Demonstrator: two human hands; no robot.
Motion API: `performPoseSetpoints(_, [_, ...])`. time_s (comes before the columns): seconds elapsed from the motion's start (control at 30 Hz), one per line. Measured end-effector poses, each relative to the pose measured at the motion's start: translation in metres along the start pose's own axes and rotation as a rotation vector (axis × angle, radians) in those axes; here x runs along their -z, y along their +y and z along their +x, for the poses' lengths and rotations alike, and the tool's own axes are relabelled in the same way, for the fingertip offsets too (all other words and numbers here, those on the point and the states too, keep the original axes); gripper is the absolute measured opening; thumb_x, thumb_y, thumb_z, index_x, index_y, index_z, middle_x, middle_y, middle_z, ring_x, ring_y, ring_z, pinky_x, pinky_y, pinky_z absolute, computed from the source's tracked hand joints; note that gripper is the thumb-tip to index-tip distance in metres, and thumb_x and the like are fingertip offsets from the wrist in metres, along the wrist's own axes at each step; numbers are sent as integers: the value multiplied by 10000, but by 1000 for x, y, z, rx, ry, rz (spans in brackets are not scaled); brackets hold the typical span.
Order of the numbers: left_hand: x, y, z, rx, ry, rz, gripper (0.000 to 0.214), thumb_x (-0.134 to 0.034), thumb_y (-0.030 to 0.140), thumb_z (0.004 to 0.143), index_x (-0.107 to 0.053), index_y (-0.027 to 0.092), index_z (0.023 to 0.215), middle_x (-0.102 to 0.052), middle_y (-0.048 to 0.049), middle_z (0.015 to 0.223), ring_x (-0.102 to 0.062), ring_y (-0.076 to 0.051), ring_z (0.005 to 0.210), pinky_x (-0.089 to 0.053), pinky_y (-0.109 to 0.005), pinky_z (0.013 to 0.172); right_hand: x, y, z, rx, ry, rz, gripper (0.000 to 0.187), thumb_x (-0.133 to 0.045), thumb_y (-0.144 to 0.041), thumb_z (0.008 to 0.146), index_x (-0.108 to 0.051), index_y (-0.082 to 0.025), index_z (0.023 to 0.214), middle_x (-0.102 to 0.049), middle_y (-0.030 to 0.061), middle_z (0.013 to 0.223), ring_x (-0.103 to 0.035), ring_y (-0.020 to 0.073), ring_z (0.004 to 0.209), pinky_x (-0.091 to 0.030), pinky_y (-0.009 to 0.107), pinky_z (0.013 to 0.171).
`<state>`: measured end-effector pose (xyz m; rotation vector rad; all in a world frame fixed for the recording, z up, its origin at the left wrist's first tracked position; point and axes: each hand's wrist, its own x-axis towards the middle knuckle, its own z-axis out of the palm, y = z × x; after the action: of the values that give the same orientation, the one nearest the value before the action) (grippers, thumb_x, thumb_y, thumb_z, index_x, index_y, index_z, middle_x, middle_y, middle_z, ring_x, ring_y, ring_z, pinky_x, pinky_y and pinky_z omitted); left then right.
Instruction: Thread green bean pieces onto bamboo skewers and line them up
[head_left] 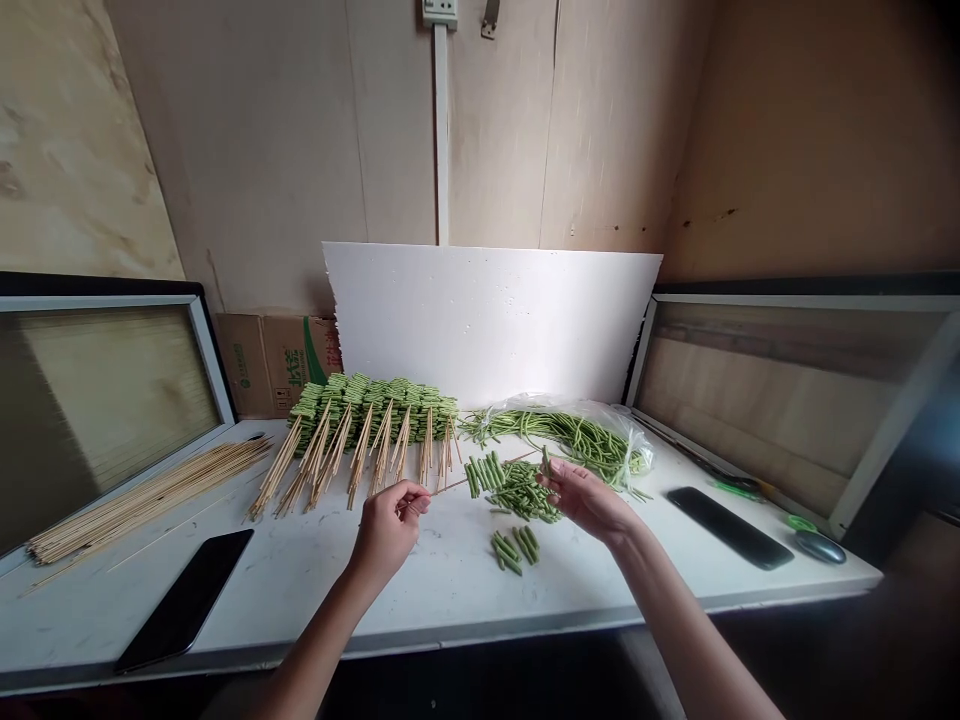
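Observation:
My left hand (391, 518) is closed on a thin bamboo skewer (448, 487) that points right. Several short green bean pieces (485, 473) are threaded side by side along it. Pinched upright in the fingers of my right hand (587, 498) is one cut green bean piece (545, 460), close to the skewer's far end. Below and behind the skewer lies a pile of cut bean pieces (525, 490). Nearer the front edge, a few loose pieces (514, 550) rest on the white table (420, 590).
Finished-looking bean skewers (367, 410) are stacked at the back left, sticks forward. Bare skewers (150, 495) lie farther left. Long beans (577, 435) sit in a clear bag behind my right hand. A black tablet (187, 600), a phone (729, 527) and a mouse (820, 546) flank the work area.

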<state>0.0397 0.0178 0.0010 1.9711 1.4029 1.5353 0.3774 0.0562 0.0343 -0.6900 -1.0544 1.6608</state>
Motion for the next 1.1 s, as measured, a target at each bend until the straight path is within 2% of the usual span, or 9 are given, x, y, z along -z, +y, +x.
performPoseSetpoints(0.17, [-2,3,-1,2,-18,10,162,-602,268,925,-724,187,854,-762,-51,753,-729,-195,704,-561,-272,661,-2,5,5,73,50,54,265,-904,-349,777,-770,-245,980,-782,15,1122,-721,182,1134,-623,214,788])
performPoseSetpoints(0.37, [-3,3,-2,-2,-6,41,146,-604,255,918,-717,190,854,-758,-44,748,-713,-186,682,-551,-263,658,-10,13,10,123,79,0,247,-874,-364,811,-799,-223,999,-802,38,1082,-758,164,1029,-626,167,724])
performPoseSetpoints(0.57, [-1,7,-4,3,-4,106,160,-586,255,914,-716,196,843,-756,-32,753,-710,-184,690,-532,-263,661,-19,16,9,156,131,-64,285,-885,-397,789,-814,-213,995,-806,68,1106,-750,206,1086,-626,177,721])
performPoseSetpoints(1.1, [-2,0,-5,-9,-5,175,176,-568,246,931,-697,199,820,-735,-16,749,-651,-170,663,-458,-267,650,-22,17,9,226,230,-174,372,-891,-510,733,-839,-225,967,-822,89,1060,-739,260,1112,-578,232,681])
